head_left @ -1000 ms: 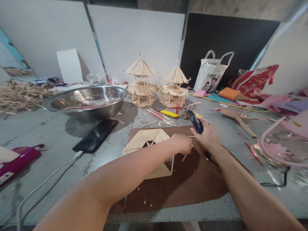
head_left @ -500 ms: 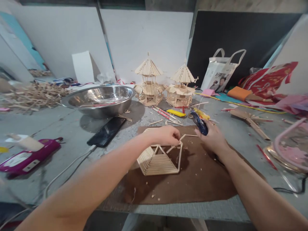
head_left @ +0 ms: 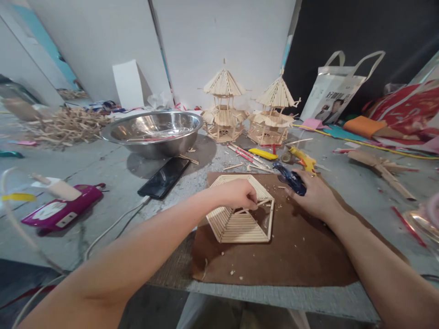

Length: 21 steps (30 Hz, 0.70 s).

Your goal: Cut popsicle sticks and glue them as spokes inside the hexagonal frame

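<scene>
My left hand (head_left: 236, 193) is closed in a pinch on the inner sticks of a hexagonal roof piece made of wooden sticks (head_left: 240, 219), which sits tilted on a brown mat (head_left: 302, 256). My right hand (head_left: 313, 196) rests on the mat to the right, closed around a dark blue glue gun (head_left: 290, 177) whose nozzle points away from me. The two hands are a short gap apart.
Two finished stick pagodas (head_left: 223, 107) (head_left: 274, 114) stand at the back. A steel bowl (head_left: 154, 132), a black phone (head_left: 164, 178), a magenta tool (head_left: 61, 211) with a white cord (head_left: 113, 226), a stick pile (head_left: 65, 125), a yellow knife (head_left: 263, 154) and coloured paper (head_left: 363, 125) lie around.
The roof piece lay flat a second ago; my left hand has lifted and tipped it. The camera has swung left and down; my right hand stays on the glue gun.
</scene>
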### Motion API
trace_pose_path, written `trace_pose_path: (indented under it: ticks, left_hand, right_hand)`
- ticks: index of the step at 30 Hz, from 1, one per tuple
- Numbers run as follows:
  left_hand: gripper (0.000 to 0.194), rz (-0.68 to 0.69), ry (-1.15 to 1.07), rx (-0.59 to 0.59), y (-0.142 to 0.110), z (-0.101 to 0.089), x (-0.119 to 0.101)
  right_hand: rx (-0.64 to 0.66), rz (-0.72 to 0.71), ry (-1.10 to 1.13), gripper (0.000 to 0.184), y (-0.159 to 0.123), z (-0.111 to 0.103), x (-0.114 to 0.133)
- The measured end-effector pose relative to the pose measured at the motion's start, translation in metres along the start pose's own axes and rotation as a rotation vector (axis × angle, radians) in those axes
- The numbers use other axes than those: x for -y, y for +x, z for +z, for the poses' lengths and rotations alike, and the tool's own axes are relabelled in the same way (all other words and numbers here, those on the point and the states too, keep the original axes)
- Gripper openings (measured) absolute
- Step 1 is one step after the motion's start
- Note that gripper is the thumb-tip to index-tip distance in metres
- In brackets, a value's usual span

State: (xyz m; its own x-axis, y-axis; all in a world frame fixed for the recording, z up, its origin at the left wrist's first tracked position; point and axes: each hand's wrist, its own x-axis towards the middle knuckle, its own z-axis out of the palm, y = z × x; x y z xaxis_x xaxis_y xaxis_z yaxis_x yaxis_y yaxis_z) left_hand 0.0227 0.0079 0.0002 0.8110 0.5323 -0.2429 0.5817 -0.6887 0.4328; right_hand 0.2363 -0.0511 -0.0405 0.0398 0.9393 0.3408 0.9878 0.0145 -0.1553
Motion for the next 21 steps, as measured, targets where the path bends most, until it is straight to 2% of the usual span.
trace_pose_path:
  ticks: [7,12,16,21]
  left_hand:
    - [0.015,0.051,0.033,-0.004,0.0,0.002,0.001]
    - [0.017,0.109,-0.016,0.008,-0.006,0.005,0.009]
    - [0.018,0.075,-0.04,0.0,-0.01,0.006,0.012]
    - [0.017,0.067,0.008,-0.032,-0.012,0.006,0.009]
  right_hand:
    - [0.029,-0.026,-0.069,0.056,0.001,0.003,-0.002]
    - [0.116,0.067,-0.171,0.064,0.0,0.007,-0.003]
    - [0.153,0.136,-0.249,0.072,-0.001,0.012,-0.004]
    - [0.212,0.16,-0.247,0.072,-0.002,0.018,-0.006]
